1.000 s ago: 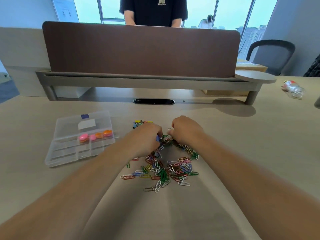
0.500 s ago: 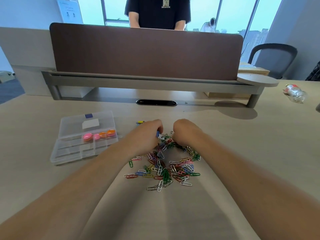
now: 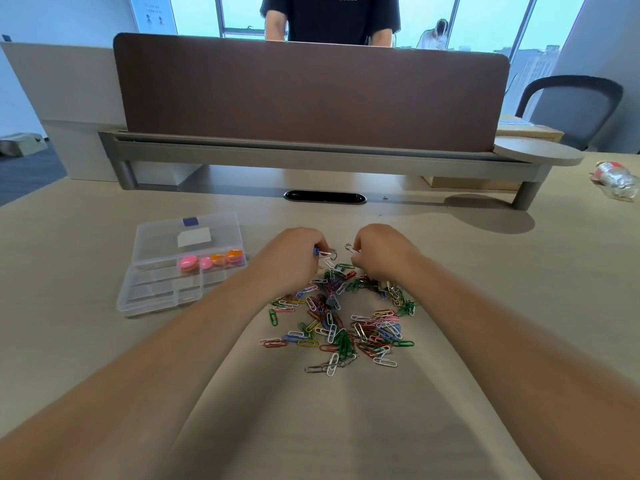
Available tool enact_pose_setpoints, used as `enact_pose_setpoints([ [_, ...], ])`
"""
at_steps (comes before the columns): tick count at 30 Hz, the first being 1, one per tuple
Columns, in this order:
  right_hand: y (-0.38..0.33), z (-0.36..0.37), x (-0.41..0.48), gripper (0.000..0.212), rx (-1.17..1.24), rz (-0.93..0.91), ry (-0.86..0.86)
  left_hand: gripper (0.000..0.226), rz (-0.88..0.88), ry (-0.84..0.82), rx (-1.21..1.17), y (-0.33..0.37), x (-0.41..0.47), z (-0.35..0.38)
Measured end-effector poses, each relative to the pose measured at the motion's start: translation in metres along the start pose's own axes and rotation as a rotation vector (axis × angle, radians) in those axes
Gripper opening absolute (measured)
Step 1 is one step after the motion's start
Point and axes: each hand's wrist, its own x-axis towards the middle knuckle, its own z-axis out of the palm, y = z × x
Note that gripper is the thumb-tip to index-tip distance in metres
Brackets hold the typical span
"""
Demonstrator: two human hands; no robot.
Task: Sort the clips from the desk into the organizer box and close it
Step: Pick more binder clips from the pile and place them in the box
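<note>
Left hand (image 3: 296,252): curling round a small blue binder clip with silver handles (image 3: 323,253). Right hand (image 3: 379,252): pinching a silver wire clip (image 3: 350,248); the hands are parting wider than before. Multicoloured paper clip heap (image 3: 341,322): lying on the beige worktop (image 3: 104,341). Clear plastic organizer box (image 3: 159,293): lying open just left of the heap.

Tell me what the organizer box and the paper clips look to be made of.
Organizer box: clear, glossy hard plastic, it seems; the desk shows through its walls. Paper clips: bent wire, most with a coloured coat, plastic or paint; a few look bare silver metal.
</note>
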Motion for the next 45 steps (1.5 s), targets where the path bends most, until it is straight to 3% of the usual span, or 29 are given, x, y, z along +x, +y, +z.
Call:
enact_pose_setpoints([
  [8,-0.014,0.0,0.023,0.024,0.184,-0.027,-0.043,0.015,-0.145,0.021,-0.038,-0.032,0.027,-0.01],
  [12,-0.017,0.005,0.039,0.021,0.185,-0.103,-0.004,0.026,-0.167,0.005,0.003,-0.049,0.043,-0.004],
  [19,-0.021,0.021,0.062,0.011,0.294,-0.064,0.109,0.035,-0.152,-0.048,0.095,-0.071,0.065,0.01],
  [28,-0.031,0.028,0.076,0.03,0.173,-0.112,0.039,0.025,-0.189,-0.049,0.122,-0.075,0.073,0.018],
  [38,-0.029,0.025,0.068,0.012,0.118,-0.133,-0.017,0.025,-0.132,-0.072,0.06,-0.065,0.06,0.016],
  [45,0.008,-0.004,0.036,0.031,0.182,-0.008,0.129,0.017,-0.06,-0.001,-0.041,-0.029,0.054,0.015],
])
